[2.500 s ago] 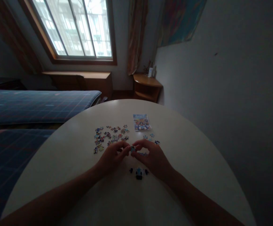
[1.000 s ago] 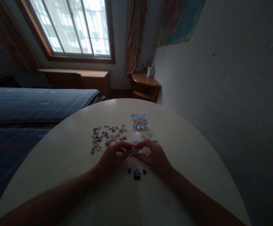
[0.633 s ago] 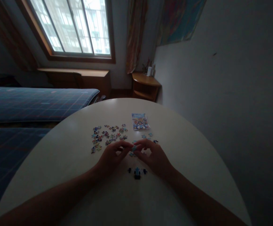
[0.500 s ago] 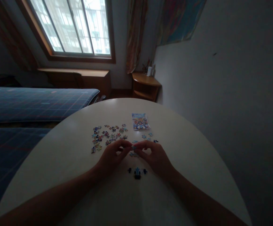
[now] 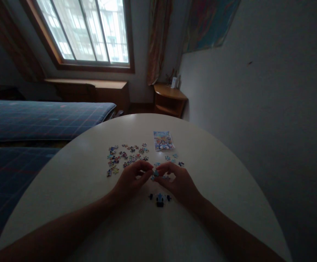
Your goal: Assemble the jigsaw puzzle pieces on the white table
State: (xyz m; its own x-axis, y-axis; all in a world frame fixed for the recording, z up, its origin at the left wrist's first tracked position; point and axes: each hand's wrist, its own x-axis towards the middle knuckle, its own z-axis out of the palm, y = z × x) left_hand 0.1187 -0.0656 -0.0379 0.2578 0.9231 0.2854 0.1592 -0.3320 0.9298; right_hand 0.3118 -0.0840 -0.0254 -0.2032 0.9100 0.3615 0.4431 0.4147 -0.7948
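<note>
Over the round white table [image 5: 215, 189] my left hand [image 5: 131, 180] and my right hand [image 5: 178, 182] meet fingertip to fingertip. Both pinch a small bluish jigsaw piece [image 5: 155, 173] between them, just above the tabletop. A joined dark and blue cluster of pieces [image 5: 160, 198] lies right below my hands. Several loose jigsaw pieces [image 5: 125, 157] are scattered beyond my left hand. A few more pieces [image 5: 174, 158] lie beyond my right hand. A small picture card [image 5: 163, 141] lies flat farther back.
A bed with a blue checked cover [image 5: 38, 120] runs along the left of the table. A wall [image 5: 270, 109] stands close on the right. A wooden corner shelf [image 5: 170, 98] and a desk under the window [image 5: 92, 91] are behind.
My hands have stayed together at the same spot, with small finger shifts on the piece. The view has shifted slightly.
</note>
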